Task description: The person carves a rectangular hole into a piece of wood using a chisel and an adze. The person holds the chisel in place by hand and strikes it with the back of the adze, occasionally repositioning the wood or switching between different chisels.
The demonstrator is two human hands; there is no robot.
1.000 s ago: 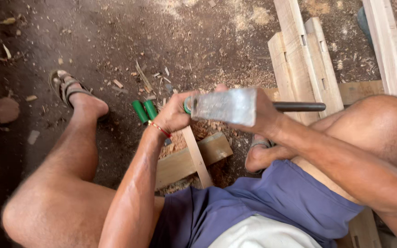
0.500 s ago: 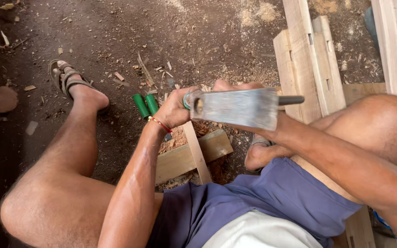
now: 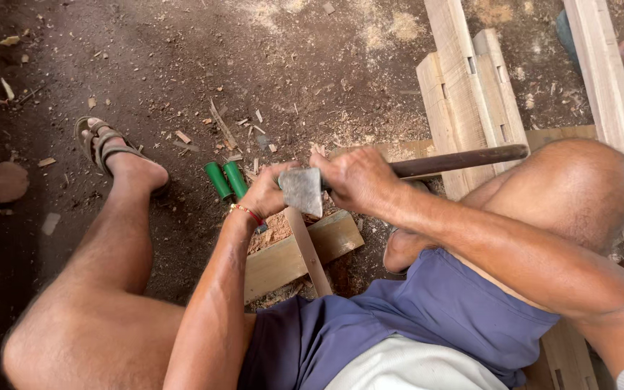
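While your right hand [image 3: 355,180] grips the hatchet [image 3: 303,191] near its head and your left hand [image 3: 269,193] clasps the wooden stick [image 3: 310,253], keep fingers clear and chop shallowly.

Floor: dark, packed bare earth [image 3: 146,65], strewn with small wood chips and splinters.
Sawdust: pale patches of sawdust [image 3: 399,22] at the top middle, thinner dust spreading down from there.
Timber: long pale wooden beams with cut rectangular mortise slots [image 3: 471,79] lying side by side at the right; another long pale plank [image 3: 608,87] just beyond them.
Left edge: a round brown stone-like lump [image 3: 5,180] on the dirt.
Light: soft, even daylight with faint shadows.
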